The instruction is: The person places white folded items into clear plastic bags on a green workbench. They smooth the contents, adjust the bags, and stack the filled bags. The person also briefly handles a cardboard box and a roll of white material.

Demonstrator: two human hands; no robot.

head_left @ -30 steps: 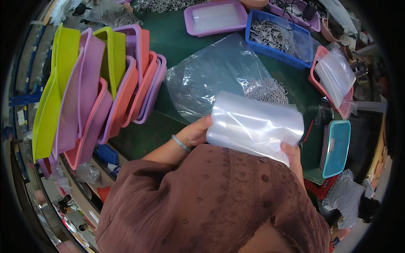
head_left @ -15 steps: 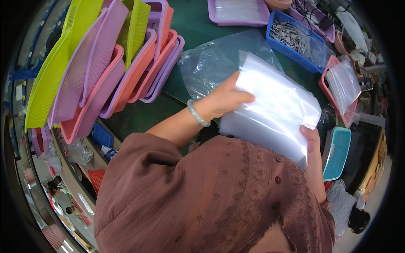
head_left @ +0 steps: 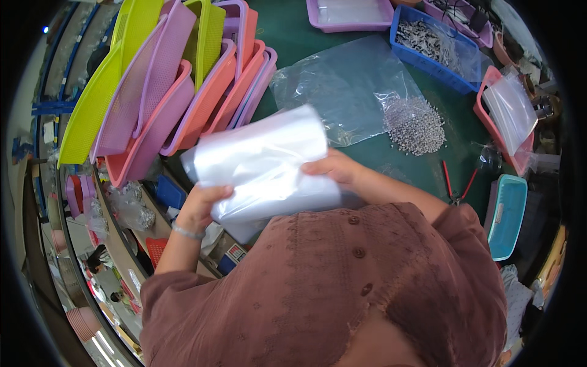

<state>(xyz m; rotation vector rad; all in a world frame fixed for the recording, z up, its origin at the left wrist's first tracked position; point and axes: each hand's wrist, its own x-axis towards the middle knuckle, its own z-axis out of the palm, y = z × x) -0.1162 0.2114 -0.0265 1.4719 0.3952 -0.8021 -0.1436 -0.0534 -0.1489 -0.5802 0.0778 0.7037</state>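
A thick stack of clear plastic bags (head_left: 263, 153) is held in front of my body, shiny and slightly blurred. My left hand (head_left: 199, 208) grips its left lower edge, thumb on top and fingers hidden beneath. On the other side my right hand (head_left: 333, 168) clasps the right edge, its thumb lying across the upper face. Beyond the stack, a large clear plastic bag (head_left: 348, 85) lies flat on the green table. A heap of small silvery pieces (head_left: 417, 127) sits at that bag's right corner. Red-handled pliers (head_left: 455, 197) lie near my right arm.
Stacked yellow-green, purple and pink baskets (head_left: 165, 79) lean at the left. Along the back stand a purple tray (head_left: 351, 25) and a blue basket (head_left: 437, 70) of metal parts. To the right are a pink tray (head_left: 489, 116) with plastic bags and a teal tray (head_left: 509, 217).
Both hands have carried the stack of plastic bags leftward, away from the table's middle. The heap of small pieces and the pliers have come into sight.
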